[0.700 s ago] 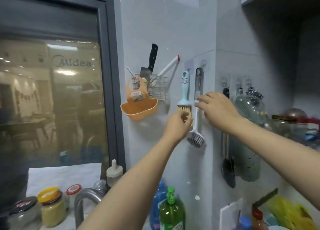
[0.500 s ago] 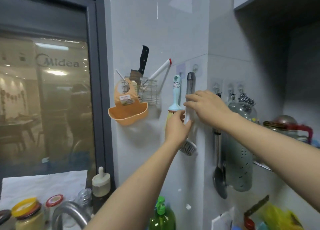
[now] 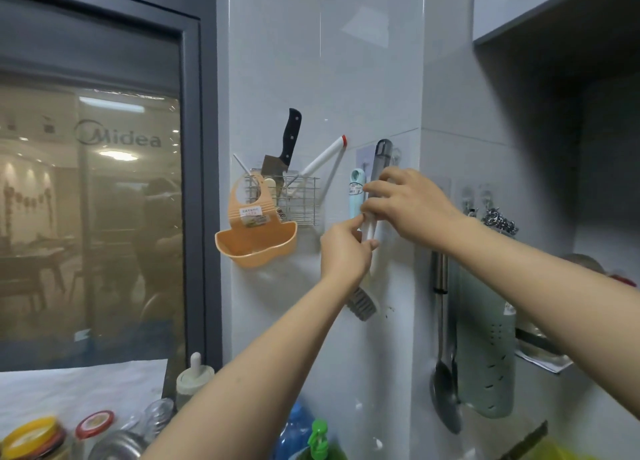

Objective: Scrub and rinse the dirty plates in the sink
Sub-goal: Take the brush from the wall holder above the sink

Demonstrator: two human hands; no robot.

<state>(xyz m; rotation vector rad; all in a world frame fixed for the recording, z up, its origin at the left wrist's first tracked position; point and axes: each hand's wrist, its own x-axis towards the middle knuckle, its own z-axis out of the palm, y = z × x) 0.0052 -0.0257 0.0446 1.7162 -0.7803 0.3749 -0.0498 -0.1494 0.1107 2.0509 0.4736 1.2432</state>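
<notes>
A long dish brush [image 3: 367,304] with a grey-topped white handle and grey bristles hangs on a wall hook. My right hand [image 3: 405,203] grips its handle high up. My left hand [image 3: 343,252] pinches the white part of the handle just below. A mint-handled brush [image 3: 356,191] hangs beside it, mostly hidden behind my hands. The sink and plates are out of view.
An orange silicone holder [image 3: 256,241] and a wire basket [image 3: 298,200] with a cleaver hang to the left. A ladle [image 3: 445,390] and a green perforated board [image 3: 485,349] hang to the right. Jars [image 3: 34,439], a bottle [image 3: 194,380] and green soap dispenser [image 3: 320,439] stand below.
My right hand has closed around the grey-topped brush handle. My left hand left the mint brush bristles and now pinches the white handle. The view shifted up.
</notes>
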